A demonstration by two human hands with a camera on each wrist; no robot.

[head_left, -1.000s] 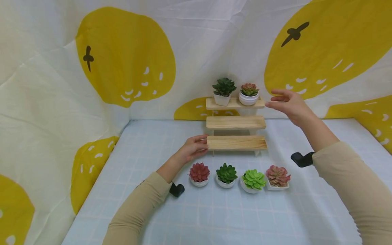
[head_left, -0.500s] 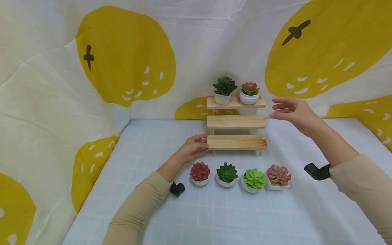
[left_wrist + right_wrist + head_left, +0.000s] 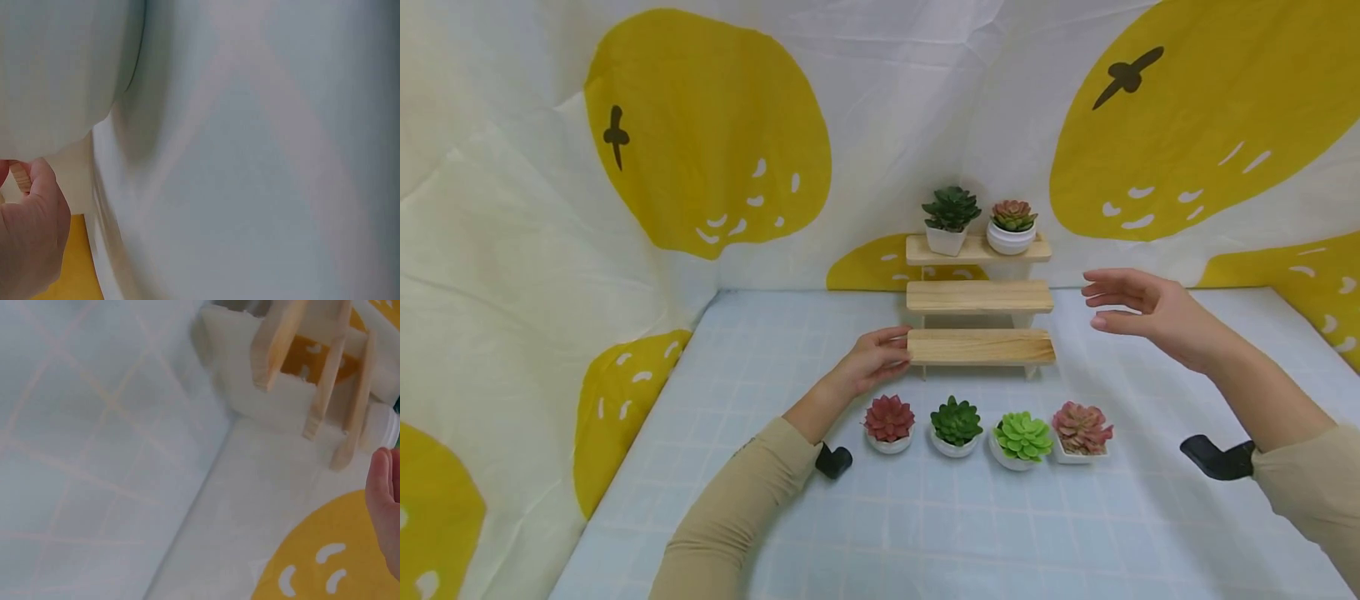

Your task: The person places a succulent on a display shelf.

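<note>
Gripping the left end of the lowest tier of a wooden stand: left hand, fingers closed on the plank. Red succulent: on the cloth, before the stand's left end. Dark-leaved plant: top tier, left of middle. Green rosette: on the cloth. Orange-tipped plant: top tier, toward its right end. Lime succulent, then pink plant: on the cloth. Right hand: fingers loosely bent, thumb apart, holding nothing, off the stand's right side.

Progress (judged): early, perhaps a third. Two plants up; four remain down, neither lower tier bearing one.

Unclear: left fingertips partly hidden by the plank. Left wrist view: mostly blurred cloth, hand cropped at the left edge, pale mass at upper left unidentified. Right wrist view: hand cropped at the right edge, most plants out of frame.
</note>
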